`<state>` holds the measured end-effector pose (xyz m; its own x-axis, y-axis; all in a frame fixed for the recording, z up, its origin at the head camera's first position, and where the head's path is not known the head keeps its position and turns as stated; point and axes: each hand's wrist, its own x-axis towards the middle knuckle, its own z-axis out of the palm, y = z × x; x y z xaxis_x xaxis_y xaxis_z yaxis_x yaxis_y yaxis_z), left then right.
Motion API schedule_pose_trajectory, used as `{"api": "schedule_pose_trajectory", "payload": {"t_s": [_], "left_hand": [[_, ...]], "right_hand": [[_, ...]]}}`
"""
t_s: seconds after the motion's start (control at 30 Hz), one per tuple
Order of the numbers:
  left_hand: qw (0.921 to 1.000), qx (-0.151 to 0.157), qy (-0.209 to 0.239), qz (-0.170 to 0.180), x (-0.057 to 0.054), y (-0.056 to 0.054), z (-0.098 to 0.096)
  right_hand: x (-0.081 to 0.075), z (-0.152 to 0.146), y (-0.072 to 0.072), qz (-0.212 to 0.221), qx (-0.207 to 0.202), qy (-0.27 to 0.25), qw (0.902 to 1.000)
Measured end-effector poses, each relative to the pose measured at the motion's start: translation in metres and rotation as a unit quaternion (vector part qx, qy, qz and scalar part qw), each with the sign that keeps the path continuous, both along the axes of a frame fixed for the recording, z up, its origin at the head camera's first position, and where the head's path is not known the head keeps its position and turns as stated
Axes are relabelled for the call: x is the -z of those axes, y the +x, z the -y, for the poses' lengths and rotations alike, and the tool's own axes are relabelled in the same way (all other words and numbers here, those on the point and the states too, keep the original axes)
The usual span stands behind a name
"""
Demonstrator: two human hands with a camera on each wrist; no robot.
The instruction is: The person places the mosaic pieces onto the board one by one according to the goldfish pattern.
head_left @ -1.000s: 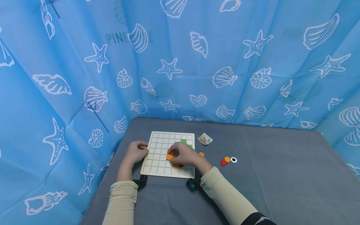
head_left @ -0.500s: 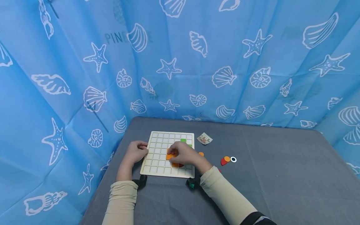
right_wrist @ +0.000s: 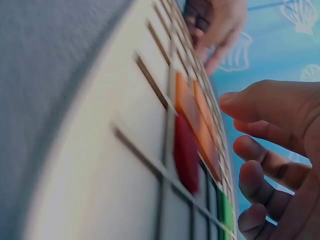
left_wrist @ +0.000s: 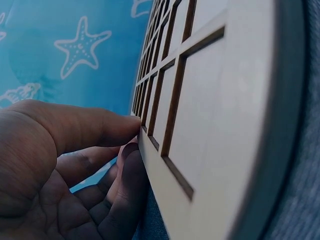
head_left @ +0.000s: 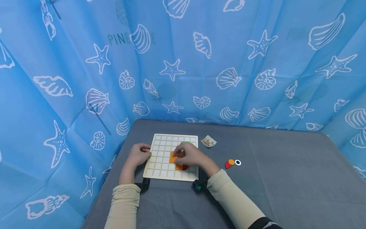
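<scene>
- The board (head_left: 160, 177), pale and gridded, lies flat on the grey table (head_left: 271, 168), nearer its left edge than its right and toward the far left corner.
- The left hand (head_left: 139, 155) is at the middle of the board's left edge, pinching that edge — 1 digit's tip at the top face, other fingers bent beside and below it.
- The right hand (head_left: 190, 155) is over the right half of the board, above the tiles, its digits spread and loosely bent with the tips apart; whether a tip touches a tile I cannot tell.
- At least 3 orange tiles (head_left: 172, 159) sit in squares under and beside the right hand, part of the group hidden by it.
- 1 red tile (head_left: 185, 167) sits beside the nearest orange one, toward the board's near right corner.
- Green (head_left: 187, 142) shows beyond the right hand, toward the board's far right corner.
- The card (head_left: 208, 141), with a small grid picture, lies just off that far right corner.
- Well off the board's right edge lie 3 loose pieces: a red piece (head_left: 227, 164), an orange disc (head_left: 231, 162) touching it, and a white ring (head_left: 238, 162) just beside the disc.
- The blue curtain (head_left: 183, 89) — printed with white shells and starfish — hangs behind the table's far edge.
</scene>
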<state>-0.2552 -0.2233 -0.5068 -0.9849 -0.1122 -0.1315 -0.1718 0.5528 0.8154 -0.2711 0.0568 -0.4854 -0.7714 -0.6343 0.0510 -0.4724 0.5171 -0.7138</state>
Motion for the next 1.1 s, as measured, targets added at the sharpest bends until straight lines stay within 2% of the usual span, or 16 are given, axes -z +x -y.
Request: {"api": "schedule_pose_trajectory", "payload": {"t_s": [0.23,0.4,0.83,1.1], "left_hand": [[1.0,0.0,0.004,0.0,-0.002,-0.001,0.0],[1.0,-0.006,-0.001,0.005,-0.002,-0.001,0.001],[1.0,-0.006,-0.004,0.001,-0.003,0.004,-0.002],[1.0,-0.003,-0.007,-0.003,-0.001,0.001,-0.003]], "right_hand": [[-0.014,-0.04,-0.005,-0.006,0.03,-0.016,0.9994],[-0.016,-0.067,-0.003,-0.008,0.058,-0.012,0.9982],[-0.014,-0.104,0.039,-0.006,0.059,0.028,0.9978],[-0.01,-0.114,0.055,0.003,0.074,0.04,0.9965]]}}
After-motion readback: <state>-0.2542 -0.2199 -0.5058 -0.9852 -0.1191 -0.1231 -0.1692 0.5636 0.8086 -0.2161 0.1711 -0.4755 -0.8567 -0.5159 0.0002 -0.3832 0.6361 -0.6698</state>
